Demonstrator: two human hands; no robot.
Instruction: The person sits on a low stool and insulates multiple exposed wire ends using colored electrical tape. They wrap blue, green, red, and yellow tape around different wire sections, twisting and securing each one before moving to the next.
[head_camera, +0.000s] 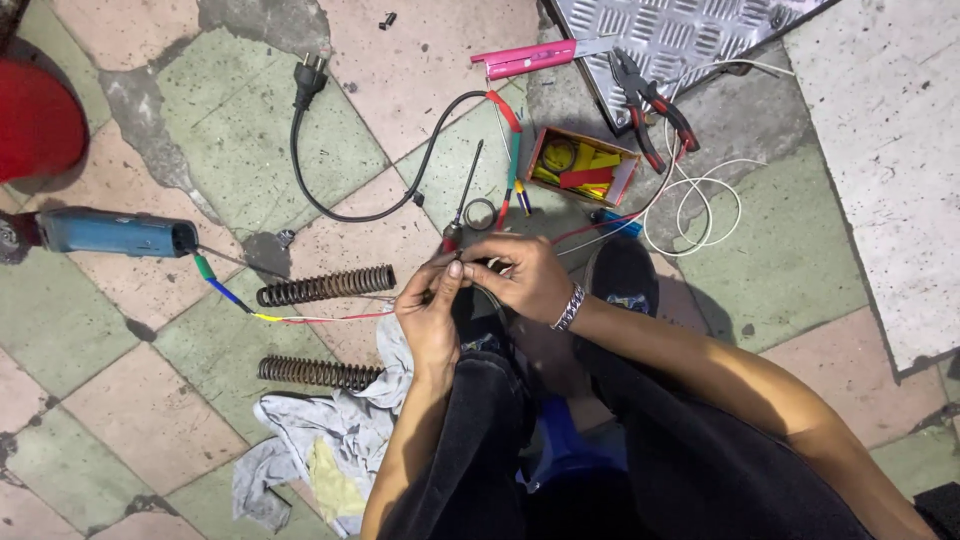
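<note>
1. Your left hand (430, 310) and right hand (522, 275) meet above your knees. The fingertips of both pinch a thin dark wire (490, 292) between them.
2. The wire is too fine to show where it ends; your fingers hide most of it.
3. A screwdriver (463, 195) with a slim dark shaft lies just beyond your hands, its tip end hidden behind your left fingers.
4. Two rusty coiled springs (326, 285) lie to the left on the worn tiled floor (120, 400), one touching a crumpled grey rag (320, 430).
5. A blue power tool (105, 233) is cut off at the left edge.
6. Red-handled pliers (652, 110) and a small cardboard box (583, 165) of yellow and red pieces sit farther off.
</note>
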